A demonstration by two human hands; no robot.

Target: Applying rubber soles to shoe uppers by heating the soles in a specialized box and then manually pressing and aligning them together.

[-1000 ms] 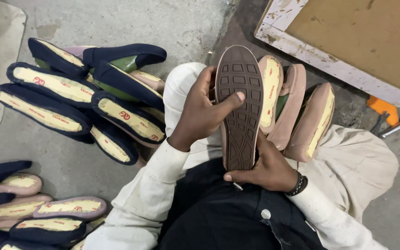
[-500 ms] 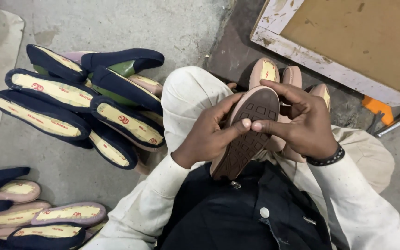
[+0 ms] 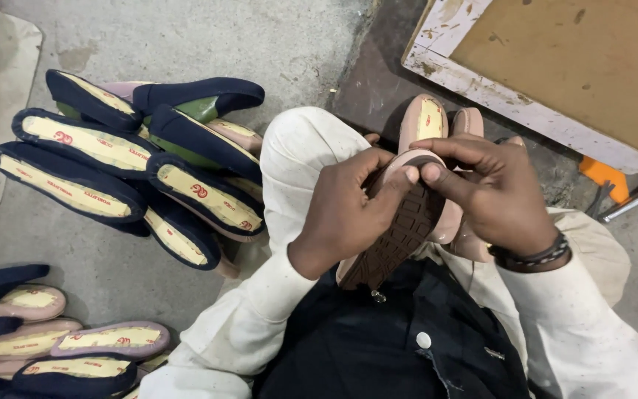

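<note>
Seemingly, both hands [image 3: 415,203] pinch the shoe [image 3: 400,233].

Free room and obstacles around the two hands

Both hands, left hand [image 3: 345,214] and right hand [image 3: 492,196], are closed on one shoe with a brown sole [image 3: 400,236] above the lap, so between them is no gap. To the left, a heap of dark blue shoes [image 3: 142,166] lies close beside the raised knee [image 3: 300,148] and blocks the floor there. Just behind the hands stand some pink shoes [image 3: 430,118], touching each other. Further back, a board with a white frame [image 3: 526,111] closes the far right side. Bare concrete floor [image 3: 260,44] stays open at the far centre. More shoes [image 3: 53,347] fill the near left corner.
</note>
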